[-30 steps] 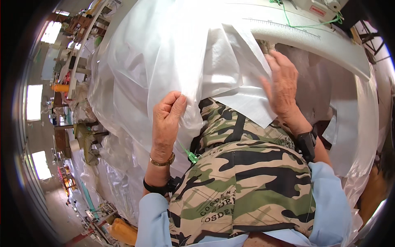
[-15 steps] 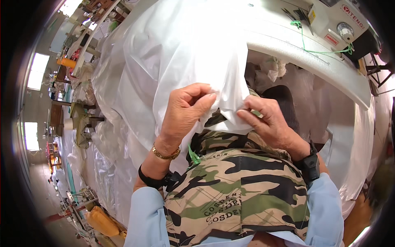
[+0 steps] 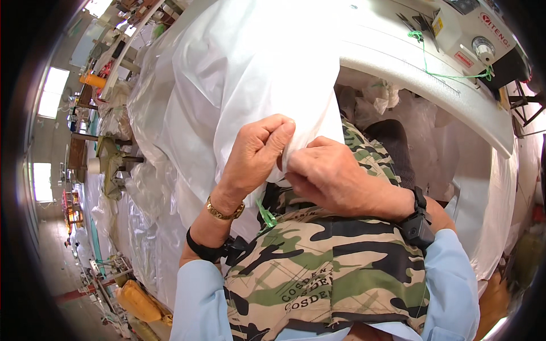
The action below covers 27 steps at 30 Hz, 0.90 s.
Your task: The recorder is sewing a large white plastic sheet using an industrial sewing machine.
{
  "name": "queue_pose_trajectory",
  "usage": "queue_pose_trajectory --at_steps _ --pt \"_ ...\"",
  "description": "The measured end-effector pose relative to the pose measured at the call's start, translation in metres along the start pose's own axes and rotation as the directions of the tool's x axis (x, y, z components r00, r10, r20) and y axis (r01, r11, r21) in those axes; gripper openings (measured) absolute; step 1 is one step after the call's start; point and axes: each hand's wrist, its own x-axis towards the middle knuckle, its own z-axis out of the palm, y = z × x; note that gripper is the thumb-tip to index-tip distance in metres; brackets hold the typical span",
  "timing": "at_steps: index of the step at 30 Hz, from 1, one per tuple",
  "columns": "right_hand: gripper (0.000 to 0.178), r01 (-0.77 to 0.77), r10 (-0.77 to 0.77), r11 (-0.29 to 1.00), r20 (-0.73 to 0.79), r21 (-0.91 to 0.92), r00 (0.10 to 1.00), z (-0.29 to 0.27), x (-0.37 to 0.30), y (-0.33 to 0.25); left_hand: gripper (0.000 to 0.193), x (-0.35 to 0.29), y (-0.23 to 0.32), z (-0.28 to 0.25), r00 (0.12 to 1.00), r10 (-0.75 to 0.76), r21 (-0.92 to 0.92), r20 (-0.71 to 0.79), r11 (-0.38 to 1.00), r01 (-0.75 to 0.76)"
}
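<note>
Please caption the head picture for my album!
Bare left hand and bare right hand, close together, hold a wide, white, cloth-like sheet.

White fabric [image 3: 256,79] partly beyond top edge

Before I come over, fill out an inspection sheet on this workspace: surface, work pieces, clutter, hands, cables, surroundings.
Surface: white table with a curved front edge.
Work pieces: creased white sheet, hanging over the front edge; white machine at upper right.
Clutter: slender dark tools beside the machine.
Left hand: thumb and forefinger pinching the sheet.
Right hand: fingers bent, gripping the sheet; fingertips partly hidden.
Cables: nothing seen; a loose green cord runs toward the machine.
Surroundings: bright windows and a yellow-orange bundle at left.
</note>
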Motion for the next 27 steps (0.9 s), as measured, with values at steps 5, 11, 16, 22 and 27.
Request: queue_pose_trajectory --at_steps 5,11,16,22,27 --pt "0.017 0.140 -0.133 0.989 0.150 -0.039 0.980 0.004 0.009 0.018 0.016 0.003 -0.005 -0.017 0.998 -0.010 0.090 -0.063 0.996 0.016" --pt "0.056 -0.410 0.228 0.883 -0.556 -0.228 0.799 0.047 0.010 0.102 0.006 0.014 0.045 -0.082 0.965 0.239 0.538 -0.109 0.830 -0.145" --pt "0.057 -0.261 0.209 0.933 0.217 0.249 0.953 0.089 0.113 0.110 0.005 0.040 0.118 -0.080 0.903 0.411 0.740 0.125 0.568 -0.361" --pt "0.053 -0.181 0.087 0.915 0.264 0.359 0.961 0.086 0.127 0.153 0.008 0.043 0.121 -0.053 0.830 0.239 0.740 0.503 0.377 -0.557" --pt "0.049 -0.057 0.021 0.917 0.095 0.395 0.995 0.117 0.069 0.161 0.012 0.022 -0.005 -0.048 0.855 0.238 0.767 0.462 0.377 -0.519"
